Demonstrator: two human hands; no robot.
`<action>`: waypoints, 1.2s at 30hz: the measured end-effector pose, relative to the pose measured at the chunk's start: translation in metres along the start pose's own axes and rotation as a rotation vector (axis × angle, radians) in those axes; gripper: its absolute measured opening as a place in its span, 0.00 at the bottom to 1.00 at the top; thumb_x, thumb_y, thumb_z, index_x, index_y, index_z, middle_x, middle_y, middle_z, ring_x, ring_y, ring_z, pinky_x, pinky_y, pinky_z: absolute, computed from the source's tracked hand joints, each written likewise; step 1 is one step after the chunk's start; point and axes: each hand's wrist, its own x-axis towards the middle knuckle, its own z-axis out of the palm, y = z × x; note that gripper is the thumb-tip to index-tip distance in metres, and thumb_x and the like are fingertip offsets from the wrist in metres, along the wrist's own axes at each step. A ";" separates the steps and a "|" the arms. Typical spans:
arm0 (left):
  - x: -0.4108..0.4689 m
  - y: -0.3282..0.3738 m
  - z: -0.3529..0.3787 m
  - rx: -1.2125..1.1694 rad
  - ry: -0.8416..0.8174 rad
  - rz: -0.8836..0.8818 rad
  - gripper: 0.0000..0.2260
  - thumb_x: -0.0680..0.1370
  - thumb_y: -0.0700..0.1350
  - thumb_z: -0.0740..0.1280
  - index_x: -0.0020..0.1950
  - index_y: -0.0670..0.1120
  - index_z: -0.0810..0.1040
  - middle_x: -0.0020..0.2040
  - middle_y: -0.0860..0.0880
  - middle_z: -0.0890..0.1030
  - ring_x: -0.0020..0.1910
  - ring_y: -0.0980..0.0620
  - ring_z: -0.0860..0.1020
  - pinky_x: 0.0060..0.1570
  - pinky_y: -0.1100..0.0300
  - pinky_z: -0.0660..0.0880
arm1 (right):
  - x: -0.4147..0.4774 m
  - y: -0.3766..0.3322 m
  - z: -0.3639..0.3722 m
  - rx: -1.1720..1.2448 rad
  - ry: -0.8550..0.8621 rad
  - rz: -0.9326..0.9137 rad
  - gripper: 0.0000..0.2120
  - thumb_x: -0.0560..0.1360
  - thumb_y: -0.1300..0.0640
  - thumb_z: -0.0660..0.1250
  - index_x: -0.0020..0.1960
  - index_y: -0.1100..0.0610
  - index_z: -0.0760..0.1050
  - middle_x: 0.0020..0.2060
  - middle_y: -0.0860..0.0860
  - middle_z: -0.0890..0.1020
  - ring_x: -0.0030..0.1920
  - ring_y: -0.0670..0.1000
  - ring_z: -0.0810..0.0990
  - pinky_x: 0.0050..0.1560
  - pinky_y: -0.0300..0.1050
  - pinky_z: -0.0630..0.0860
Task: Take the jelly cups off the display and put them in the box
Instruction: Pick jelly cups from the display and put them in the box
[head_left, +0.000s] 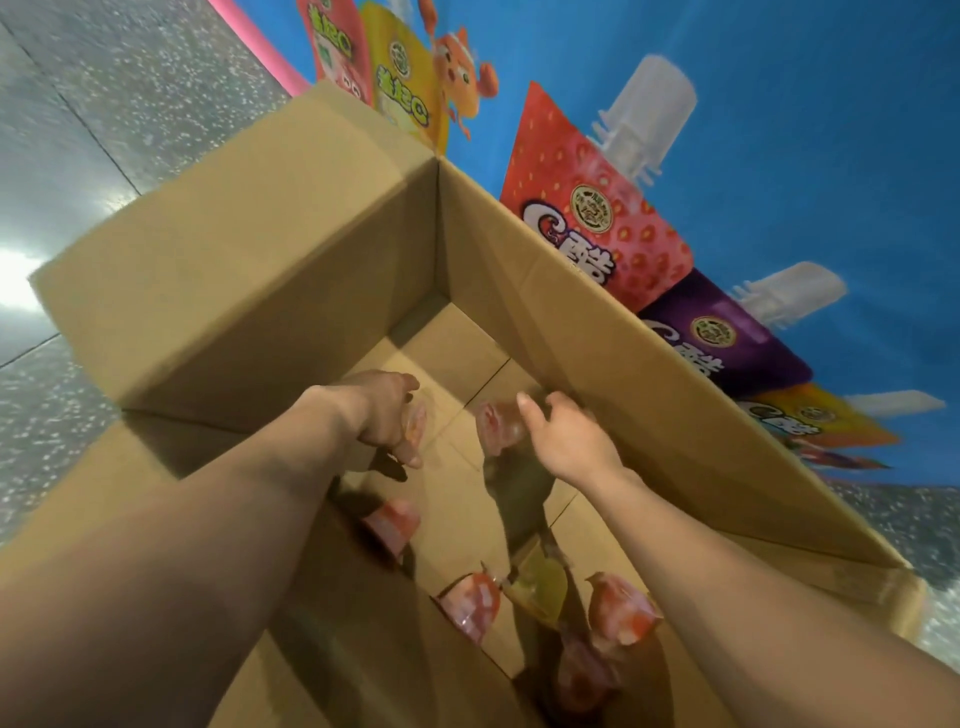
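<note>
Open cardboard box (291, 244) on a speckled grey floor (104, 104), flaps standing up on every side, the far corner seam straight ahead. Behind the right flap, a blue printed display panel (805, 156) with pictures of strawberry, purple and orange pouches.

Inside, on the box bottom near the viewer: five loose jelly cups, lying tipped at different angles.
- One pink cup (392, 522) on the left, partly under the left forearm.
- Another pink cup (470, 605) nearer the middle, touching or just beside a green cup (540, 590).
- A red-pink cup (621, 610) to the right, beside the right forearm.
- A darker one (582, 675) in shadow below it, too dim to tell its colour.

Both hands down inside the box, above the bare far half of the bottom.
- Left hand (382, 413): fingers curled down round an orange-pink jelly cup (415, 428), held clear of the cardboard.
- Right hand (566, 441): thumb and bent fingers at a red jelly cup (498, 426), just beside the right wall; blurred, but seemingly gripped.
- The two held cups near each other, not touching.

Open room: bare cardboard from the hands to the far corner, with the taped centre seam visible. Tall walls close on both sides of the forearms.
</note>
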 end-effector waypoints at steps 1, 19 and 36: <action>0.003 0.002 0.001 0.009 -0.001 -0.010 0.50 0.65 0.54 0.82 0.80 0.53 0.58 0.75 0.48 0.70 0.72 0.41 0.69 0.67 0.46 0.72 | 0.002 -0.001 0.003 0.037 -0.011 0.048 0.32 0.83 0.35 0.48 0.78 0.54 0.61 0.72 0.55 0.71 0.72 0.58 0.71 0.69 0.57 0.70; 0.026 -0.009 0.011 0.007 0.054 -0.046 0.40 0.68 0.49 0.80 0.77 0.52 0.65 0.70 0.46 0.74 0.67 0.43 0.73 0.66 0.51 0.73 | 0.031 -0.003 0.044 0.774 -0.135 0.462 0.14 0.84 0.49 0.60 0.61 0.59 0.70 0.49 0.57 0.80 0.51 0.57 0.82 0.58 0.53 0.82; 0.016 -0.019 0.005 -0.173 -0.016 0.073 0.29 0.71 0.46 0.79 0.69 0.50 0.72 0.61 0.52 0.78 0.60 0.49 0.78 0.57 0.57 0.79 | 0.012 0.030 0.015 1.173 -0.278 0.286 0.32 0.74 0.54 0.75 0.72 0.57 0.66 0.62 0.61 0.79 0.59 0.60 0.81 0.51 0.55 0.84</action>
